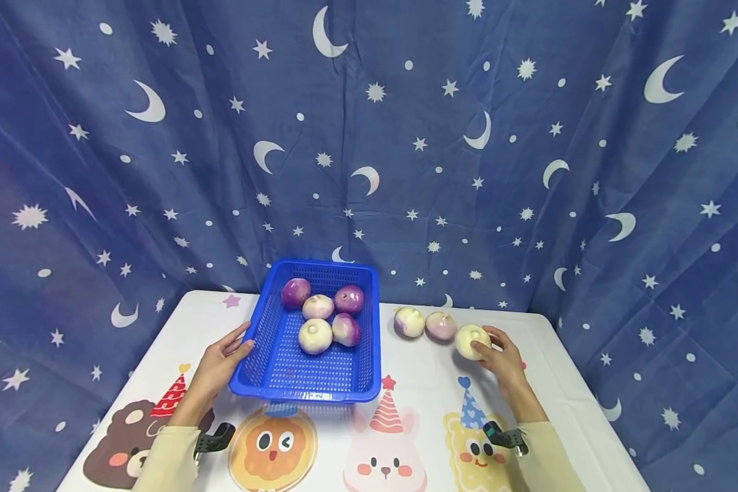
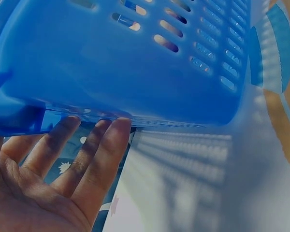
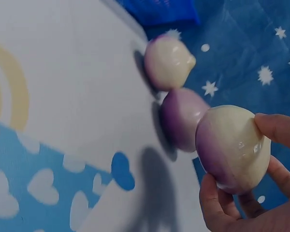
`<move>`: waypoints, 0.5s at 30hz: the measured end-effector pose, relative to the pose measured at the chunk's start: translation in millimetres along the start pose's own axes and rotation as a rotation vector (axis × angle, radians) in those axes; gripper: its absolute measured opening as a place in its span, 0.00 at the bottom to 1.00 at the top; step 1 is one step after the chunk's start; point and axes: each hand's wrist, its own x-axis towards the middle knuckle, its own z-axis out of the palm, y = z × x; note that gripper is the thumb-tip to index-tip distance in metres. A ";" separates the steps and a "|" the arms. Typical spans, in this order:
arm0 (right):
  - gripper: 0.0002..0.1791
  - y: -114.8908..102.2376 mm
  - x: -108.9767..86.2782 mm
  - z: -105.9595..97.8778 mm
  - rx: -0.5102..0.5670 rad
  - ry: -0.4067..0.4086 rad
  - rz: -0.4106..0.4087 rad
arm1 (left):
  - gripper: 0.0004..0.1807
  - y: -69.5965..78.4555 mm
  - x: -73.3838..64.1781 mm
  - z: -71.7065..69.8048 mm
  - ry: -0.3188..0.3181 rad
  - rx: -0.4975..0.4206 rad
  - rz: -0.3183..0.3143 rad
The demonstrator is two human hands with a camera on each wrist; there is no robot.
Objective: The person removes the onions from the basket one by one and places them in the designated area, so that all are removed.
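My right hand (image 1: 503, 357) grips a purple-and-white turnip (image 3: 232, 150), thumb and fingers spread around its pale end. The turnip is glossy, and its shadow falls apart from it in the right wrist view. Beside it are two more turnips, a pinkish one (image 1: 441, 326) and a paler one (image 1: 409, 322), lying in a row. My left hand (image 1: 220, 365) is at the left side of a blue plastic basket (image 1: 369, 383). In the left wrist view its nearly straight fingers (image 2: 94, 169) touch the basket wall below the rim. Several turnips (image 1: 315, 336) lie in the basket.
A white tablecloth (image 1: 418, 383) printed with cartoon animals and party hats covers the table. Behind it hangs a blue curtain (image 1: 393, 171) with moons and stars, close to the table's back edge. Dark wrist straps (image 1: 215, 439) sit on both wrists.
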 end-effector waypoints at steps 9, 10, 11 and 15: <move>0.36 3.5 21.3 -0.3 -0.076 0.054 0.012 | 0.34 1.3 0.1 -3.0 0.006 -0.004 0.004; 0.35 3.6 23.1 -0.1 -0.082 0.062 0.016 | 0.34 1.6 -0.2 -2.9 0.006 -0.006 0.001; 0.35 4.0 24.3 0.0 -0.080 0.068 0.019 | 0.34 1.5 -0.3 -2.5 0.005 -0.003 0.001; 0.35 9.0 29.0 -1.6 -0.052 0.100 0.041 | 0.34 0.4 -0.6 -0.1 0.000 -0.013 -0.005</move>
